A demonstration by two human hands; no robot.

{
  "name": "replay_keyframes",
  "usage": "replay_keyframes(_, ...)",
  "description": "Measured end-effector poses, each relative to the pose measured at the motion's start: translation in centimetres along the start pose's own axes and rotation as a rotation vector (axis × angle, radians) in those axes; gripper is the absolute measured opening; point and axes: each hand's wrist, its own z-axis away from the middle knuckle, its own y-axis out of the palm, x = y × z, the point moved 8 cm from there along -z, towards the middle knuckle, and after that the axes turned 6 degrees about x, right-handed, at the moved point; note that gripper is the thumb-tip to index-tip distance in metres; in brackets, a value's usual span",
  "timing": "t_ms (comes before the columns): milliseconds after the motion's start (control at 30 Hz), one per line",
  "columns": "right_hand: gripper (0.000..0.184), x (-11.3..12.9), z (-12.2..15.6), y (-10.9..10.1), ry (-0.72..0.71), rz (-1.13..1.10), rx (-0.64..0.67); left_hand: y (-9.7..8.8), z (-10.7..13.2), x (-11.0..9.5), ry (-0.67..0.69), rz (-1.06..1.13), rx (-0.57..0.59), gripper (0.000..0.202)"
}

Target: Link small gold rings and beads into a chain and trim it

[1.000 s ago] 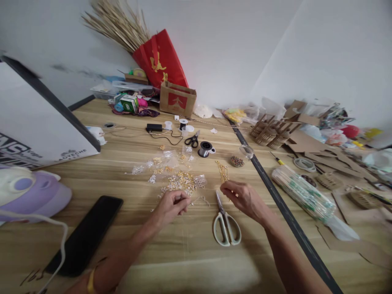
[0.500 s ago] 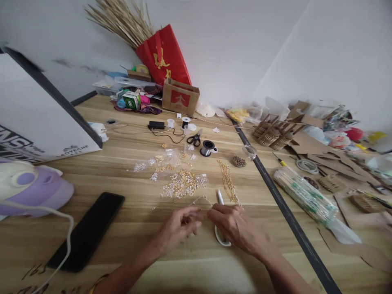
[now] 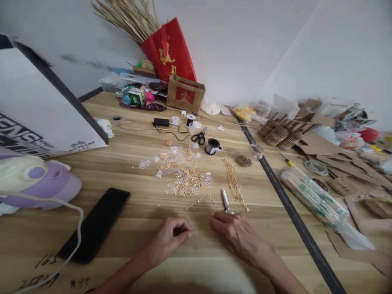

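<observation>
My left hand (image 3: 171, 237) rests on the wooden table (image 3: 128, 163) with its fingers curled into a pinch on something too small to make out. My right hand (image 3: 237, 234) lies beside it, fingers bent down, covering the handles of the pale scissors (image 3: 226, 201), whose blades stick out beyond the fingers. A gold chain (image 3: 234, 183) stretches just right of the blades. A pile of small gold and silver findings (image 3: 185, 182) sits ahead of both hands, with a thin loose piece (image 3: 200, 199) in front of it.
A black phone (image 3: 98, 222) lies at the left, near a purple and white device (image 3: 36, 183) with a cord. Black scissors (image 3: 199, 136), a wire spool (image 3: 212, 146), a bead jar (image 3: 245, 160), a white box (image 3: 39, 106), bags, a bundle of sticks (image 3: 315, 198) and cardboard pieces lie around.
Both hands have drawn back toward me from the findings pile. The right hand has moved onto the scissor handles, and the gold chain now lies stretched out on the table.
</observation>
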Motion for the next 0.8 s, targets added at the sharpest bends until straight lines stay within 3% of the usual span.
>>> replay_keyframes(267, 0.023, 3.8, -1.4, 0.2, -0.159, -0.167, -0.001, 0.6, -0.2, 0.2, 0.003, 0.063, -0.033, 0.015)
replay_keyframes(533, 0.031, 3.3, -2.6, -0.2, -0.157, -0.070, 0.006, -0.3, -0.6, 1.0, -0.080, 0.178, -0.073, 0.020)
replay_keyframes(800, 0.015, 2.7, -3.2, 0.5, -0.121, 0.044, 0.011, -0.8, -0.5, 0.7, -0.049, 0.137, -0.112, 0.015)
